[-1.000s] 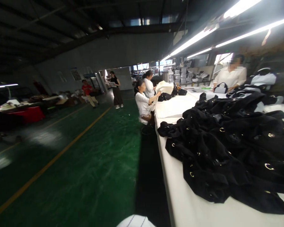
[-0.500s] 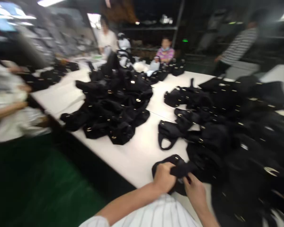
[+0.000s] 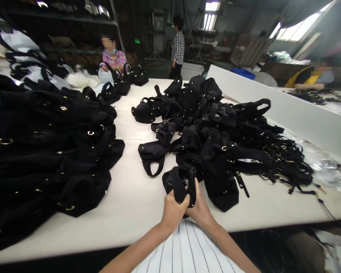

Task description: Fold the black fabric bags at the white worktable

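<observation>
Close to my body, over the front of the table, I hold a small black fabric bag (image 3: 173, 180) with its mouth turned up. My left hand (image 3: 172, 210) is closed on the near side of it, thumb over the black handle strap. On the right side, my right hand (image 3: 200, 208) grips the bag wall, its fingers partly hidden behind the cloth. Something greyish shows inside the opening, too dark to make out. Just beyond lies another black bag (image 3: 153, 149) with its handle loop toward me.
Large piles of black bags (image 3: 45, 151) fill the left side of the white table (image 3: 130, 212). More black bags (image 3: 199, 98) and a heap of black straps (image 3: 287, 155) lie right. Clear plastic (image 3: 329, 170) rests beside a low white partition (image 3: 272, 102). Several people are around.
My view has swung to the right. Both hands still hold the black bag, which now shows its opening more upright, with my hands closer together beneath it.
</observation>
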Demonstrator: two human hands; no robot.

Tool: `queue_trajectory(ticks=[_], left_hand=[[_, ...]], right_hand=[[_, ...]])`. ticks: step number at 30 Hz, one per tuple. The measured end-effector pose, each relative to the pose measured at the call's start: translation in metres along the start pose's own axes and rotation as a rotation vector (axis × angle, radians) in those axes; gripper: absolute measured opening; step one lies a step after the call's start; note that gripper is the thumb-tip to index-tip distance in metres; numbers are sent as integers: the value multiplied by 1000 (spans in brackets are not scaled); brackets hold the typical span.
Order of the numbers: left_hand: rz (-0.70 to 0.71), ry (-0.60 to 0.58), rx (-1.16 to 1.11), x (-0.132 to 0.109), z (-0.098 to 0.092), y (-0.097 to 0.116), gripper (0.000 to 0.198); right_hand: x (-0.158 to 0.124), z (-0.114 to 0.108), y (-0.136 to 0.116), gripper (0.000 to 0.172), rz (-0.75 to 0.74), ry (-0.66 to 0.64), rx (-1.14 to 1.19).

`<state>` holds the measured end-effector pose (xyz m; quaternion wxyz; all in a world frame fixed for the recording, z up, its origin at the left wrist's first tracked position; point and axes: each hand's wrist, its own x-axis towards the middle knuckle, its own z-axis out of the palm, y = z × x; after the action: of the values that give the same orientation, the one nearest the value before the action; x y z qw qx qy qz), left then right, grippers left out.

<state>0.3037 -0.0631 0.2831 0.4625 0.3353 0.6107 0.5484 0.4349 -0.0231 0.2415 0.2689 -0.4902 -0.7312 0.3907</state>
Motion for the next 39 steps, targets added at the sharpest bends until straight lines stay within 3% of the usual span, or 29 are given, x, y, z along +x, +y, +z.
queue_trajectory(ticks=[4,7,9,11,14,16,19,21,24,26,28,31,33,34,36,37,39], left_hand=[[41,-177,41,10,16,-6,30],[186,-386,72,16,18,-6,28],[302,-430,176,22,13,-11,27],[341,-318,360,35,2,-25,27],[253,-33,592,69,-28,-59,28],[194,73,692,96,-53,-80,37],[165,86,799,131,-89,-100,46],[174,52,832,144,-104,-103,27],[206,24,835,144,-113,-92,14],[231,44,809,135,-114,-75,8],[254,82,759,122,-113,-53,2],[251,121,646,102,-116,-15,13],[230,124,552,90,-117,11,20],[226,126,515,84,-118,23,23],[223,138,393,67,-115,43,26],[215,143,287,56,-112,51,26],[169,132,3,31,-102,56,26]], right_hand=[[-3,-9,23,68,-103,170,-192],[-9,-26,50,56,-101,268,-251],[-12,-40,71,48,-84,367,-329],[-14,-52,91,45,-87,396,-433],[-14,-62,115,52,-43,299,-522],[-12,-62,122,59,21,241,-521],[-8,-58,126,63,55,222,-491],[-7,-58,127,64,60,199,-471],[-9,-66,120,66,8,117,-471],[-14,-76,100,65,-91,145,-504],[-19,-85,64,59,-242,250,-516],[-21,-90,-2,45,-525,366,-404],[-15,-78,-35,39,-650,340,-248],[-10,-68,-45,34,-641,285,-166],[1,-39,-50,22,-452,115,-19],[8,-23,-47,27,-297,31,46],[23,10,-38,55,-20,-97,136]])
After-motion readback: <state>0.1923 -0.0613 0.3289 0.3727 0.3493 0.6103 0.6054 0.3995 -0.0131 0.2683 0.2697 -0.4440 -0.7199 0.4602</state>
